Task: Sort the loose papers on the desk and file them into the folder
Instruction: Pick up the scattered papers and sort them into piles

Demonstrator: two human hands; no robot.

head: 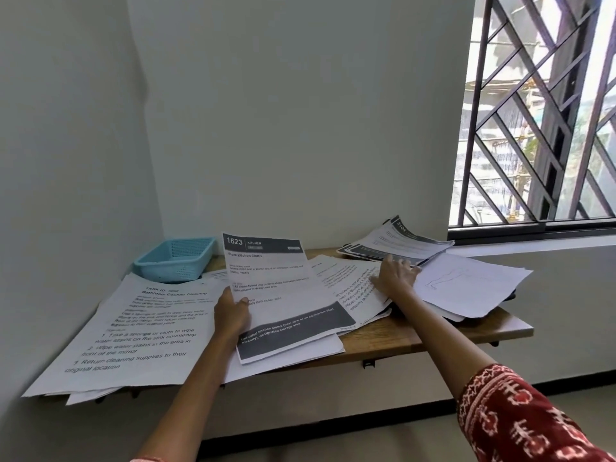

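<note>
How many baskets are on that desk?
1: a blue plastic basket at the desk's back left corner, by the wall, its front edge resting over the papers. Nothing visible inside it; no other shows.

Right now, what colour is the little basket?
Light blue basket, seen in the head view.

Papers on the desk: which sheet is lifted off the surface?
The sheet headed "1623 Kitchen", gripped at its edge by the left hand; the others lie flat.
</note>
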